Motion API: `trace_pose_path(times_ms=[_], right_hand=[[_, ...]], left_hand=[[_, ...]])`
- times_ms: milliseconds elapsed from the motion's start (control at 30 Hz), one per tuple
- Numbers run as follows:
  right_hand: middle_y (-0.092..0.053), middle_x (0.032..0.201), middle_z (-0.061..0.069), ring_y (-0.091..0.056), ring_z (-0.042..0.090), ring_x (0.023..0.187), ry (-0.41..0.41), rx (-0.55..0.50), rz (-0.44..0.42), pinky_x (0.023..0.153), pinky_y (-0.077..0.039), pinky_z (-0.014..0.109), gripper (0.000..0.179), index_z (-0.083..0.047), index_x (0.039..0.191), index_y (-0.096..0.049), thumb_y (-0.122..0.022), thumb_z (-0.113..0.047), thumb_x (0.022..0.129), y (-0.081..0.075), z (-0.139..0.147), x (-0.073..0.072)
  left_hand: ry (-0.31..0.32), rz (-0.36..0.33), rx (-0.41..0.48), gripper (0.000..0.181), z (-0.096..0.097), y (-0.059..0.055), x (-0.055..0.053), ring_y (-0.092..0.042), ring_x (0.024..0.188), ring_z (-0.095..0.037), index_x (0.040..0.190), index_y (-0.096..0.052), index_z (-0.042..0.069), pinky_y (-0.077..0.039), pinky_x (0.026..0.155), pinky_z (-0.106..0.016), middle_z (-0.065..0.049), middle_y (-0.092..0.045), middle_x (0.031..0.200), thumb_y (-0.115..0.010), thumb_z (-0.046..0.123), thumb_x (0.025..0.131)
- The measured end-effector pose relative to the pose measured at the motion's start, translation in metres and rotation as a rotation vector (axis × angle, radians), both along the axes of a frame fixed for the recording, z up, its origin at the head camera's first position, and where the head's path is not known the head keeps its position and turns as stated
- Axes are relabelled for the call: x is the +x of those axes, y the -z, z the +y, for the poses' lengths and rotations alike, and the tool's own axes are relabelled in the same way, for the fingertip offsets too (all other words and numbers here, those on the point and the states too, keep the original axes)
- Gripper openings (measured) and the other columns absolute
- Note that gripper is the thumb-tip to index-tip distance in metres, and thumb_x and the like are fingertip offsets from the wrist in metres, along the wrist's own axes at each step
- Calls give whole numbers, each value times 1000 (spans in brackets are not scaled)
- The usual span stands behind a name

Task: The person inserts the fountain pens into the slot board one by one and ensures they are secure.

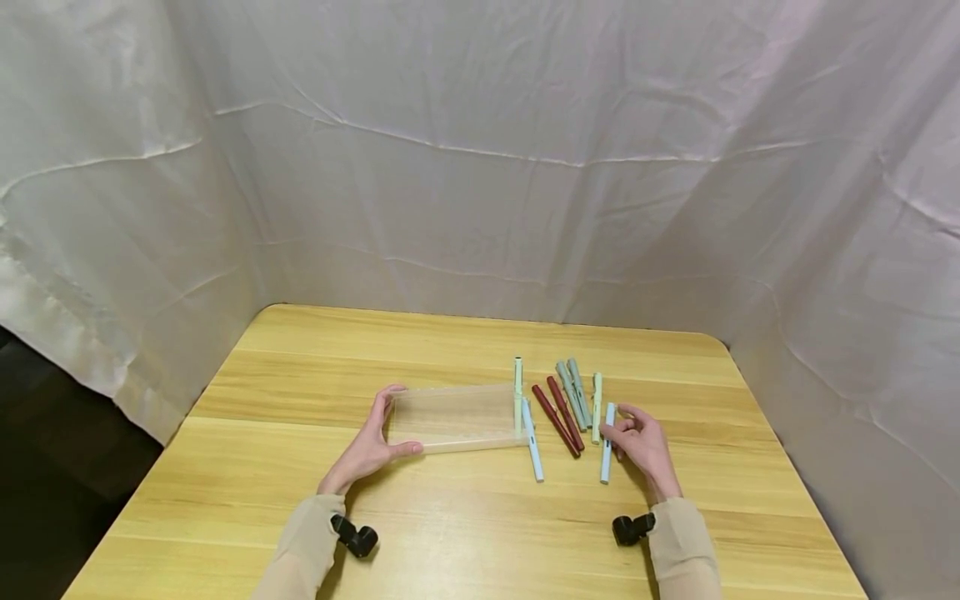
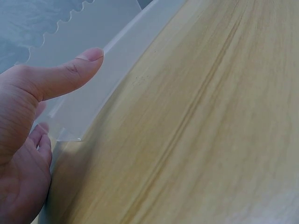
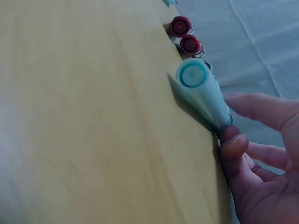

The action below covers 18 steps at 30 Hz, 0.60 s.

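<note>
My left hand (image 1: pixel 369 446) grips the left end of a clear plastic box (image 1: pixel 453 417), thumb along its near edge and fingers at the far corner. In the left wrist view the thumb lies over the rim of the box (image 2: pixel 126 35), and a wavy-cut edge shows behind it. My right hand (image 1: pixel 643 446) pinches a light blue pen (image 1: pixel 606 458), the rightmost in the group. From the right wrist the same pen (image 3: pixel 204 93) points end-on toward the camera, with thumb and fingers at its far part.
A pale green pen (image 1: pixel 518 375) and another light blue pen (image 1: pixel 534 450) lie at the box's right end. Two dark red pens (image 1: pixel 555 421), two grey-green pens (image 1: pixel 573 396) and a second pale green pen (image 1: pixel 597 408) lie between there and my right hand. Curtains (image 1: pixel 480 208) surround the wooden table (image 1: pixel 480 533).
</note>
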State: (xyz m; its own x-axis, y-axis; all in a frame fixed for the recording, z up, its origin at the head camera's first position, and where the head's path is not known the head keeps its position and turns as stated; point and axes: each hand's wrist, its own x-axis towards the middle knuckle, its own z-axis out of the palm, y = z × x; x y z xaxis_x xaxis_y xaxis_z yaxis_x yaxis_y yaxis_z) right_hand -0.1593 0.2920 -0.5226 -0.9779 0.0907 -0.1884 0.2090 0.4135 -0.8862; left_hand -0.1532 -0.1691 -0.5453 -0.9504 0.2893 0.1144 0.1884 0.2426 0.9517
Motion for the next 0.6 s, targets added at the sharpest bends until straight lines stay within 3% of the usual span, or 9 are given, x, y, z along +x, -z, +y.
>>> trace_pose_path(times_ms=[300, 600], right_hand=[[-61, 87, 6, -58, 9, 54, 4, 84, 18, 52, -56, 26, 64, 6, 145, -45, -70, -7, 88, 3, -4, -4], [-60, 90, 6, -58, 11, 56, 27, 119, 15, 51, -56, 26, 55, 3, 138, -49, -67, -7, 87, 2, -4, -4]], left_hand=[[0, -3, -3, 100, 0, -1, 1, -7, 154, -50, 153, -22, 10, -5, 127, -65, -21, -14, 166, -86, 12, 77], [0, 3, -6, 100, 0, -2, 1, -10, 154, -50, 153, -22, 8, -7, 128, -64, -22, -16, 165, -87, 12, 77]])
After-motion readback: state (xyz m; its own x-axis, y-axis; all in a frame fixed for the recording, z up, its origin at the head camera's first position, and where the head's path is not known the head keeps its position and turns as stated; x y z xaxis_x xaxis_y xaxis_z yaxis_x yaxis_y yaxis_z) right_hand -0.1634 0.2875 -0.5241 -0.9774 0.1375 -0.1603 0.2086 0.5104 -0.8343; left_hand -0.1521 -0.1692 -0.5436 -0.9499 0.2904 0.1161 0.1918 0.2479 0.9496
